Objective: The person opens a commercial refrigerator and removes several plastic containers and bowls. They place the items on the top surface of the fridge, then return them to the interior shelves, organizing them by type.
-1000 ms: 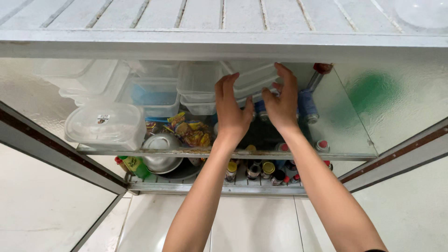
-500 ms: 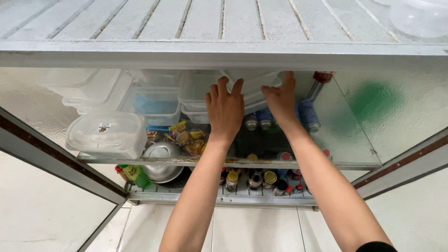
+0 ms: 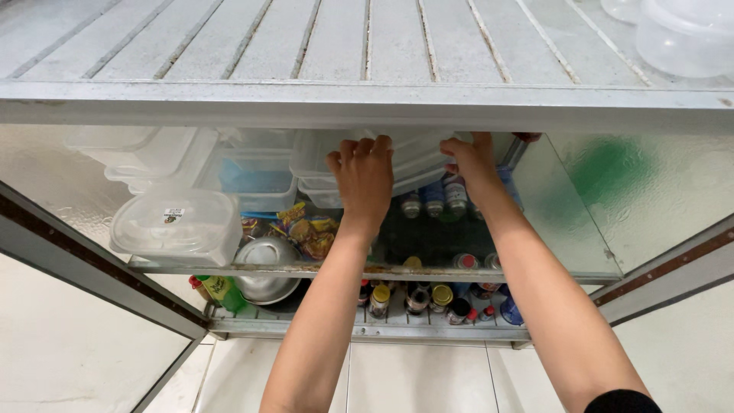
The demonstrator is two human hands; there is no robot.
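Both my arms reach into an open cabinet under a grey slatted top (image 3: 344,46). My left hand (image 3: 363,180) curls its fingers over the near edge of a clear plastic container (image 3: 417,159) high on the upper shelf. My right hand (image 3: 474,164) grips the same container at its right end. The container sits tilted on top of a stack of clear tubs (image 3: 317,191). Its far side is hidden under the cabinet top. Behind my hands stand small bottles (image 3: 443,195).
A lidded clear tub with a sticker (image 3: 176,222), a blue-tinted tub (image 3: 256,183) and snack packets (image 3: 306,229) share the glass shelf (image 3: 566,252). Below are a metal bowl (image 3: 267,279), a green bottle (image 3: 222,291) and several jars (image 3: 428,298). Glass doors (image 3: 650,191) stand open on both sides.
Both hands have moved up and deeper into the cabinet. Their fingers were spread near the container and now curl onto it.
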